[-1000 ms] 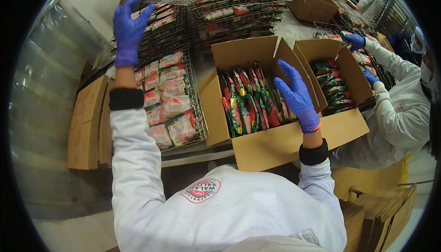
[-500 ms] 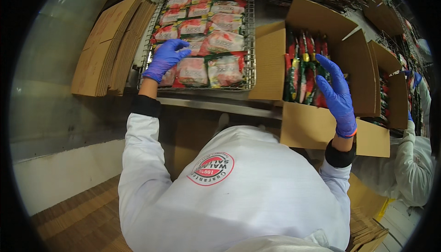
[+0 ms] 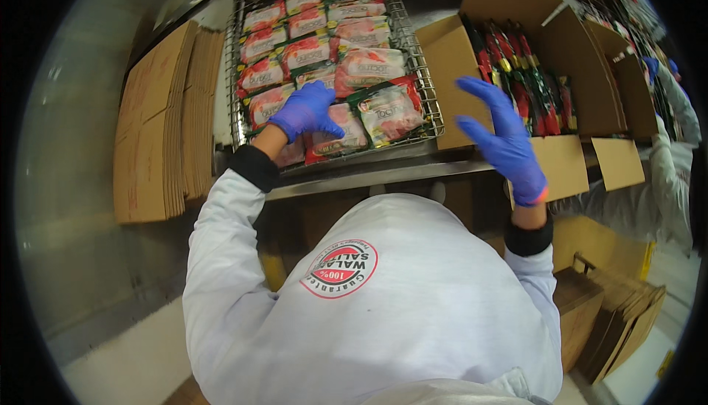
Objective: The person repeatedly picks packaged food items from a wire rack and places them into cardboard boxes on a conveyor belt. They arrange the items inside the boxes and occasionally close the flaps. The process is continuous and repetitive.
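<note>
Blue-gloved, my left hand (image 3: 306, 110) rests on red, white and green packets in a wire tray (image 3: 435, 121), thumb and fingers spread over a packet (image 3: 341, 139) near the tray's front. More packets lie in rows behind it. My right hand (image 3: 490, 128), also blue-gloved, is held open with nothing in it, to the right of the tray, in front of an open cardboard box (image 3: 442, 66). Upright packets (image 3: 516, 73) stand packed inside that box, its front flap folded outward.
Flattened cartons (image 3: 155, 110) stand at the left. Another open box (image 3: 612, 51) sits at the right, with a co-worker (image 3: 667, 176) in white beside it. More flattened cardboard (image 3: 619, 316) is at lower right. The steel table edge (image 3: 383, 170) crosses ahead of me.
My left hand came down from above the back trays onto the near tray's packets. My right hand stays open beside the box. The view tilted and swung toward the left tray.
</note>
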{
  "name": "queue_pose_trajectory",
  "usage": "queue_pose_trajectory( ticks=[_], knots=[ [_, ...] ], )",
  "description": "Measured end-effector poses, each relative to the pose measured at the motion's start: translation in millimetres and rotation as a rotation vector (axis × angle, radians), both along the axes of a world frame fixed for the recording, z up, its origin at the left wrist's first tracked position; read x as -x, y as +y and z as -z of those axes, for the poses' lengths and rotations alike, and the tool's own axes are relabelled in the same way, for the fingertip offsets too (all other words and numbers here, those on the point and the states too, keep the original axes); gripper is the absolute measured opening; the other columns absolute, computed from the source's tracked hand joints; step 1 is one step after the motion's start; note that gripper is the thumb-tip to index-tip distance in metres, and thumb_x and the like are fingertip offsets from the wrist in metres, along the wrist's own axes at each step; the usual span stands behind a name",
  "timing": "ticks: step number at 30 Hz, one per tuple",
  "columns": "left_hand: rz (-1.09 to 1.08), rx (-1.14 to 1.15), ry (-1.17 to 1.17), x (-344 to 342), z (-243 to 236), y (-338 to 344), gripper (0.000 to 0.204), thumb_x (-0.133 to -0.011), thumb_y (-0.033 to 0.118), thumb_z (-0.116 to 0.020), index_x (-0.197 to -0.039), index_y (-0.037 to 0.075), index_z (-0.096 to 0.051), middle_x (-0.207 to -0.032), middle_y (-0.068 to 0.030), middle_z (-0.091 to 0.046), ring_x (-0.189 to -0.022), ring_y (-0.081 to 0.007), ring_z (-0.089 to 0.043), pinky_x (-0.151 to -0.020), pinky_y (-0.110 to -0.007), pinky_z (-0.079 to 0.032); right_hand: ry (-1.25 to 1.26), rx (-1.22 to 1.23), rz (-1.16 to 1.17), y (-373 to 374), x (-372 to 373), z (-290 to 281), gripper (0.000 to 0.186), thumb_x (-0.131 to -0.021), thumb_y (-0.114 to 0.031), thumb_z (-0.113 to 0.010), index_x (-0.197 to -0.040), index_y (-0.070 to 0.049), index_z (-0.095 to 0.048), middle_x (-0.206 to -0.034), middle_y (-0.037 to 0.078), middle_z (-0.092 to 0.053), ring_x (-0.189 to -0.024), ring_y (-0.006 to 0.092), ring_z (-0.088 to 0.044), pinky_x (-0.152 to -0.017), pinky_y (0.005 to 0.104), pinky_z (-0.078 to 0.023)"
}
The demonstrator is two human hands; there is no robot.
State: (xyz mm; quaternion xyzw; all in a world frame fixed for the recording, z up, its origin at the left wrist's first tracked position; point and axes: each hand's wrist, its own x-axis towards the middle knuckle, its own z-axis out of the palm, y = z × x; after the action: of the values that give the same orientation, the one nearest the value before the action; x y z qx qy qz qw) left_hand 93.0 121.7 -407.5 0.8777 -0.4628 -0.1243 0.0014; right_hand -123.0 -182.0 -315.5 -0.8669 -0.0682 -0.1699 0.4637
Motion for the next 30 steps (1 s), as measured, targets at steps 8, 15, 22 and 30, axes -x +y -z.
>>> queue_pose_trajectory(
  ticks=[8,15,22,30],
  knots=[
    [-0.131,0.163,0.344,9,-13,23,0.074,-0.062,0.039,-0.085,-0.119,-0.001,-0.059,-0.100,-0.0234,-0.067,-0.093,-0.0354,-0.067,-0.082,-0.040,-0.052,0.296,0.942,-0.291,66,-120,70,0.105,-0.056,-0.043,-0.086,-0.144,-0.013,-0.038,-0.129,0.014,-0.058,-0.122,0.0333,-0.053,-0.104,0.0424,-0.039],
    [-0.705,1.012,0.619,25,-5,98,0.051,-0.081,0.022,-0.077,-0.123,0.000,-0.059,-0.110,-0.0072,-0.067,-0.094,-0.0159,-0.064,-0.084,-0.032,-0.053,0.531,0.907,-0.499,67,-132,50,0.057,-0.058,-0.037,-0.082,-0.108,-0.014,-0.069,-0.090,0.013,-0.070,-0.086,0.0343,-0.068,-0.075,0.0443,-0.055],
    [-1.000,1.645,0.712,52,-23,97,0.045,-0.091,0.019,-0.068,-0.131,0.004,-0.054,-0.121,-0.0064,-0.062,-0.105,-0.0167,-0.061,-0.087,-0.030,-0.051,0.311,0.126,-0.023,-17,-98,17,0.047,-0.066,-0.040,-0.084,-0.099,-0.009,-0.072,-0.088,0.013,-0.070,-0.084,0.0257,-0.071,-0.075,0.0365,-0.056],
    [-0.657,1.440,0.629,53,-91,-72,0.036,-0.088,0.010,-0.070,-0.122,0.007,-0.058,-0.112,-0.0024,-0.064,-0.094,-0.0135,-0.064,-0.082,-0.028,-0.052,0.239,0.217,0.836,-277,-121,47,0.076,-0.072,-0.060,-0.076,-0.119,-0.004,-0.054,-0.107,0.023,-0.067,-0.100,0.0378,-0.067,-0.085,0.0446,-0.053]
  ],
)
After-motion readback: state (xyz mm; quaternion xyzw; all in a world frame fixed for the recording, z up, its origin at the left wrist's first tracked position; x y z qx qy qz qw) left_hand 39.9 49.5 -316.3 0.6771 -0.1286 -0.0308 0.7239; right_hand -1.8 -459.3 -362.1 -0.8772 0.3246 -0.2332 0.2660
